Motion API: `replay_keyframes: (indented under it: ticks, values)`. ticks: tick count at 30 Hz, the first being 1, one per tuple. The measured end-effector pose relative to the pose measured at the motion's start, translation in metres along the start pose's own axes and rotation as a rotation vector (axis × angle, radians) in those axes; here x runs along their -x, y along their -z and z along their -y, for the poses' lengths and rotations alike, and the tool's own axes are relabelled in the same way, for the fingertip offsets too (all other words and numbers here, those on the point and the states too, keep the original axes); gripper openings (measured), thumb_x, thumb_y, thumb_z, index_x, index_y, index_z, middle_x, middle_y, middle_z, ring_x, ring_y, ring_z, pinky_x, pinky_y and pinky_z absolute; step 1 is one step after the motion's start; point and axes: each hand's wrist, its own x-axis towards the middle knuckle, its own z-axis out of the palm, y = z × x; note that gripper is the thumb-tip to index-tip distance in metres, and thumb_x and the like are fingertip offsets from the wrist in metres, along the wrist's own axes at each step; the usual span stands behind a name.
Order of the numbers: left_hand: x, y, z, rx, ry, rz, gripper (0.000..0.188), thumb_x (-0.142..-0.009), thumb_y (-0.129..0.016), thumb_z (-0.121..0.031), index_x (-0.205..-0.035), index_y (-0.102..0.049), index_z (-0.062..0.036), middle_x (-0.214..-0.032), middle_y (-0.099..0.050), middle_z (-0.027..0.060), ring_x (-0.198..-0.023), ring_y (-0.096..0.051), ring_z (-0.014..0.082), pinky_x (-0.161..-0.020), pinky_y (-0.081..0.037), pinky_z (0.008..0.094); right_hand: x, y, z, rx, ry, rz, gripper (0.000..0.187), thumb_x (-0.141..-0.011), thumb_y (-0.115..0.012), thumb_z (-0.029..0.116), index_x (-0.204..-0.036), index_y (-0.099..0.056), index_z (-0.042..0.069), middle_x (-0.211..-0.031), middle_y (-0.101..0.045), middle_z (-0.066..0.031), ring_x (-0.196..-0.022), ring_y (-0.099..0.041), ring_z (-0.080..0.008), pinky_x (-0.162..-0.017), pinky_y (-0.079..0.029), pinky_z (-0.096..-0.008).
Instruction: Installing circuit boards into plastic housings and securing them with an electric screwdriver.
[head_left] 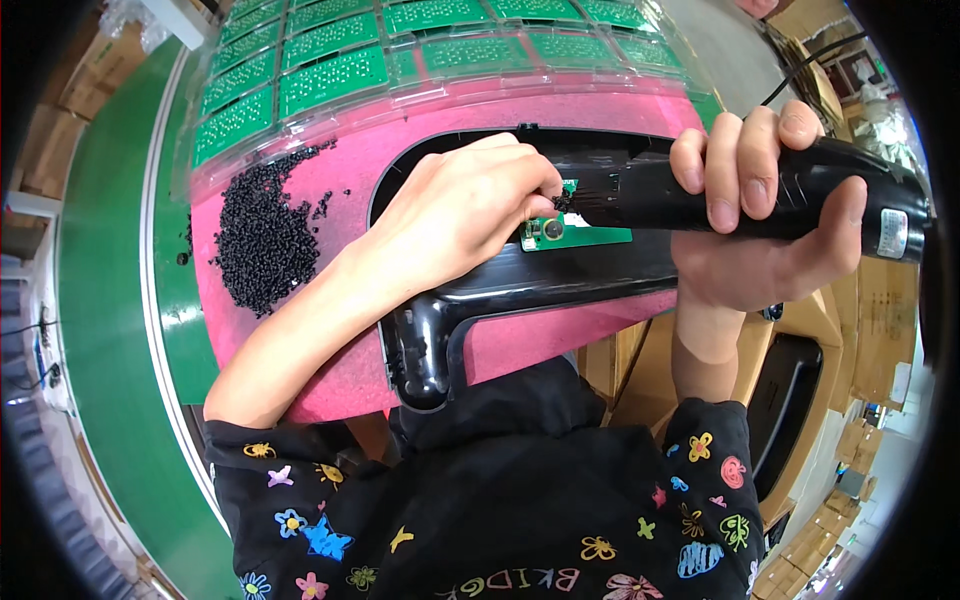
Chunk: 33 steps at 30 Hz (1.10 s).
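My left hand [480,205] reaches over a black plastic housing [560,275]. Its thumb and index finger pinch small black pieces [563,203], which look like screws, above a green circuit board [590,236] lying in the housing. My right hand [750,200] is wrapped round a long black cylindrical tool [650,195], fingers on top and thumb on the near side. The tool's narrower end points left, close to my left fingertips; its exact tip is hard to make out. A pale label [893,233] sits on its right end.
A heap of tiny black pieces [265,235] lies left on the pink mat [345,130]. Clear plastic trays of green circuit boards [333,82] stand at the far side. To the right, a cardboard box [845,350] holds another black housing [785,405]. A black cable [800,72] hangs upper right.
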Motion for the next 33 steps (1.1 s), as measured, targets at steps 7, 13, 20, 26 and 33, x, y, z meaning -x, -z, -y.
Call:
replay_keyframes:
  ticks: [7, 13, 20, 26, 33]
  values:
    - [-0.002, 0.002, -0.004, 0.011, -0.042, -0.05, 0.023, -0.075, -0.075, -0.006, -0.094, -0.062, -0.0016, -0.085, -0.063, 0.0112, -0.082, -0.064, 0.0293, -0.068, -0.052, 0.0374, -0.002, 0.002, 0.009, -0.021, -0.002, 0.035, 0.041, -0.094, -0.05, 0.048, -0.107, -0.055, 0.009, -0.07, -0.048, 0.0041, -0.056, -0.043, -0.0082, -0.064, -0.038, -0.0279]
    - [-0.001, -0.002, 0.001, -0.087, -0.177, -0.181, 0.023, -0.072, -0.076, -0.002, -0.09, -0.062, -0.0028, -0.079, -0.064, 0.0089, -0.074, -0.064, 0.0286, -0.062, -0.053, 0.0359, -0.002, -0.002, 0.004, -0.009, -0.026, 0.003, 0.041, -0.093, -0.05, 0.048, -0.105, -0.054, 0.009, -0.069, -0.047, 0.0034, -0.056, -0.043, -0.0088, -0.064, -0.037, -0.0279]
    - [0.002, 0.003, 0.001, -0.311, 0.076, -0.224, 0.01, -0.08, -0.069, -0.002, -0.088, -0.064, -0.0041, -0.079, -0.065, 0.009, -0.076, -0.065, 0.0288, -0.065, -0.052, 0.0371, 0.002, 0.001, -0.011, 0.087, -0.178, -0.018, 0.04, -0.096, -0.049, 0.044, -0.103, -0.054, 0.005, -0.065, -0.049, 0.0011, -0.049, -0.041, -0.0094, -0.056, -0.038, -0.0275]
    - [0.001, -0.003, -0.001, -0.206, 0.128, -0.227, 0.008, -0.088, -0.067, -0.009, -0.094, -0.064, -0.0036, -0.086, -0.065, 0.012, -0.081, -0.066, 0.0316, -0.069, -0.053, 0.0387, 0.008, 0.001, -0.023, 0.073, -0.151, 0.01, 0.041, -0.097, -0.048, 0.044, -0.104, -0.054, 0.005, -0.066, -0.049, 0.0007, -0.049, -0.041, -0.009, -0.055, -0.038, -0.0282]
    - [0.001, -0.002, -0.001, -0.182, 0.153, -0.199, 0.01, -0.089, -0.065, -0.012, -0.095, -0.064, -0.0028, -0.087, -0.066, 0.0129, -0.084, -0.066, 0.0331, -0.071, -0.053, 0.0399, 0.009, 0.002, -0.024, 0.083, -0.185, 0.059, 0.041, -0.097, -0.049, 0.044, -0.104, -0.054, 0.004, -0.066, -0.049, 0.0003, -0.05, -0.042, -0.0093, -0.055, -0.038, -0.028]
